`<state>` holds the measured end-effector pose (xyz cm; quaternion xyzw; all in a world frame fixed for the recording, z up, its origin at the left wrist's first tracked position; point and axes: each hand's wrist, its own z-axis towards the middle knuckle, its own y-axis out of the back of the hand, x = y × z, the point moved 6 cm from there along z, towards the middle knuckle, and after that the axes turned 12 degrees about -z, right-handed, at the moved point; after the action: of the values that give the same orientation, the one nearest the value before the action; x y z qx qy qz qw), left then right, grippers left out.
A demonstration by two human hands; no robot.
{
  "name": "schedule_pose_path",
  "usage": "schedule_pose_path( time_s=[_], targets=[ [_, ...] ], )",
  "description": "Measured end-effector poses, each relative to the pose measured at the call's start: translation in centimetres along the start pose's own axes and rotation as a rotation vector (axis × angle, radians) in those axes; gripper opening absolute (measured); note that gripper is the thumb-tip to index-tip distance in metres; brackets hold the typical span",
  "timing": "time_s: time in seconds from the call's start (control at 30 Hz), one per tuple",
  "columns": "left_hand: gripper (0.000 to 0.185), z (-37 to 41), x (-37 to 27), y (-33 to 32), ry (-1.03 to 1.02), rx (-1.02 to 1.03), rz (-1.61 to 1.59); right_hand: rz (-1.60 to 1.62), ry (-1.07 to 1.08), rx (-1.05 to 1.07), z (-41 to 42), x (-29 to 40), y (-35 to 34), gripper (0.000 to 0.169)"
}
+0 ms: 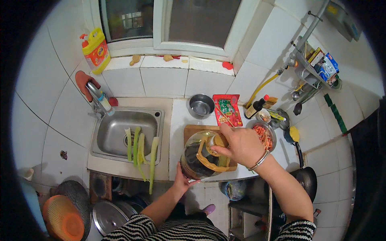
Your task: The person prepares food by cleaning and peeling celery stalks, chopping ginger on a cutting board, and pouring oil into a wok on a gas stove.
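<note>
A large clear jug (193,150) of dark liquid, with a yellow cap and handle, is tilted above a wooden cutting board (193,130) at the counter's front. My left hand (183,180) supports the jug low on its left side. My right hand (241,147), with a bracelet at the wrist, grips the yellow cap (220,141) between thumb and fingers. Behind the board are an empty metal bowl (201,105) and a red seasoning packet (227,108) with chopsticks on it. A metal bowl of chopped red food (262,132) stands to the right, partly behind my right hand.
Celery stalks (141,150) lie across the front rim of the steel sink (105,135), under a faucet (98,96). A dark sauce bottle (256,107) and a small white bowl (263,115) stand at the back right. A black wok (307,180) is at the right.
</note>
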<state>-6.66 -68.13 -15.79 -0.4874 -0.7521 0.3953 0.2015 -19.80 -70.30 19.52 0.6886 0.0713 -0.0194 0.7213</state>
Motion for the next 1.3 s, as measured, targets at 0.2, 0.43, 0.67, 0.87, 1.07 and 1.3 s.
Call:
schedule_pose_path(
  time_s=[0.2, 0.43, 0.67, 0.87, 1.07, 1.3],
  targets=[
    [0.07, 2.2, -1.0, 2.2, 0.209, 0.561, -0.344, 0.192, 0.15, -0.422, -3.7, 3.3, 3.6, 0.045],
    [0.069, 2.0, 2.4, 4.7, 0.08, 0.251, 0.139, 0.54, -0.171, -0.133, -9.3, 7.9, -3.9, 0.029],
    [0.069, -6.6, 6.6, 11.4, 0.185, 0.054, 0.352, 0.994, -0.229, -0.194, -20.9, 8.1, -2.6, 0.027],
    [0.068, -6.8, 17.8, 15.9, 0.383, -0.019, 0.41, 1.093, -0.674, -0.191, -34.0, 5.6, -10.3, 0.031],
    [0.069, -7.1, 36.1, 22.4, 0.585, -0.165, 0.29, 1.118, -1.181, -0.099, -48.7, 6.7, -22.9, 0.028],
    [0.065, -3.9, 54.7, 19.2, 0.817, -0.012, 0.346, 0.861, -1.438, -0.021, -63.5, 7.8, -34.8, 0.032]
  ],
)
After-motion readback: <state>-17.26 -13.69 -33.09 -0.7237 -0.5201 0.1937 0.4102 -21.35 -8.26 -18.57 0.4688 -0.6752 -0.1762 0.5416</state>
